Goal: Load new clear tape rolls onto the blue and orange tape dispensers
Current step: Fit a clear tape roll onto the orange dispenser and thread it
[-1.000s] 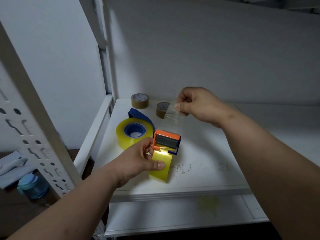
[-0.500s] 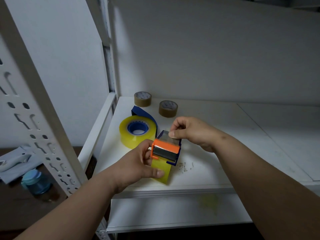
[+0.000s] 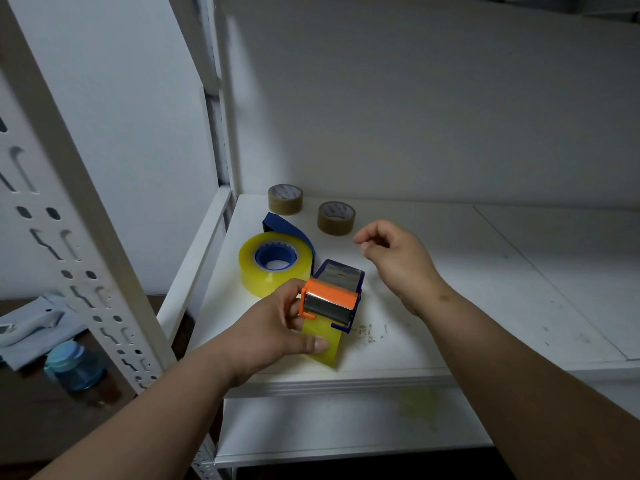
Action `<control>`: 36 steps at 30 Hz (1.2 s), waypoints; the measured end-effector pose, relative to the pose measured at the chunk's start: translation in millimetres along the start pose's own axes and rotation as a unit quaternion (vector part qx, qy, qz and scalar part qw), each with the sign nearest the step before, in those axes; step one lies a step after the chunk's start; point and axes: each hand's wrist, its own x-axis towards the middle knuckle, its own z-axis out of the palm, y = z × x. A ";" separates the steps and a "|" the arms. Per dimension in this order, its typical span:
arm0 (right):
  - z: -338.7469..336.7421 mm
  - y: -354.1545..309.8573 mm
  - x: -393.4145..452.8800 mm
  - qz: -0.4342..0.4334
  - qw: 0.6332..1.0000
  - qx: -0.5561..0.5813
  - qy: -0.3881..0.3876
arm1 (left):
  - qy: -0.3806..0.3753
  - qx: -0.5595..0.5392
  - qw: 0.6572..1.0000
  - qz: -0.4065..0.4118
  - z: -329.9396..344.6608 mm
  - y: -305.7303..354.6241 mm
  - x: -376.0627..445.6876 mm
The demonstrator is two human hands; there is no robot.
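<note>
My left hand [image 3: 277,332] grips a tape dispenser [image 3: 334,299] with an orange cutter head and a dark blue frame, holding it near the front of the white shelf [image 3: 450,306]. A yellowish clear tape roll [image 3: 325,344] sits in this dispenser under my thumb. Behind it lies a second clear roll [image 3: 273,263] on the blue dispenser [image 3: 284,226]. My right hand [image 3: 394,258] hovers just right of the cutter, fingers loosely curled, holding nothing.
Two brown tape rolls [image 3: 285,199] [image 3: 336,217] stand at the back of the shelf. A white slotted upright [image 3: 79,216] rises at the left. A blue-lidded jar [image 3: 74,367] sits on a brown surface lower left. A lower shelf board [image 3: 346,427] lies below.
My right hand had pulled a strip of clear tape up and back, brought it down over the cutter head, and has now let go and drawn away to the right.
</note>
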 end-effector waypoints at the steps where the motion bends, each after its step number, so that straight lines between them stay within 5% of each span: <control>1: -0.6 -3.1 -2.7 -0.025 1.000 -0.002 -0.005 | 0.001 -0.005 1.000 0.000 0.5 0.9 2.1; 8: -8.9 -11.2 -9.3 -0.134 0.951 -0.248 -0.125 | 0.060 0.040 0.997 0.022 11.4 1.6 24.6; 14: -14.4 -11.1 -14.7 -0.091 0.924 -0.295 -0.226 | 0.068 0.000 0.997 0.033 7.1 -4.5 27.2; 23: -29.5 -11.9 -19.2 -0.033 0.910 -0.179 -0.372 | 0.061 -0.017 0.998 0.027 4.8 -6.5 24.2; 36: -32.9 4.6 -28.8 0.029 0.931 0.103 -0.348 | 0.068 -0.050 0.996 0.020 8.5 -10.1 21.9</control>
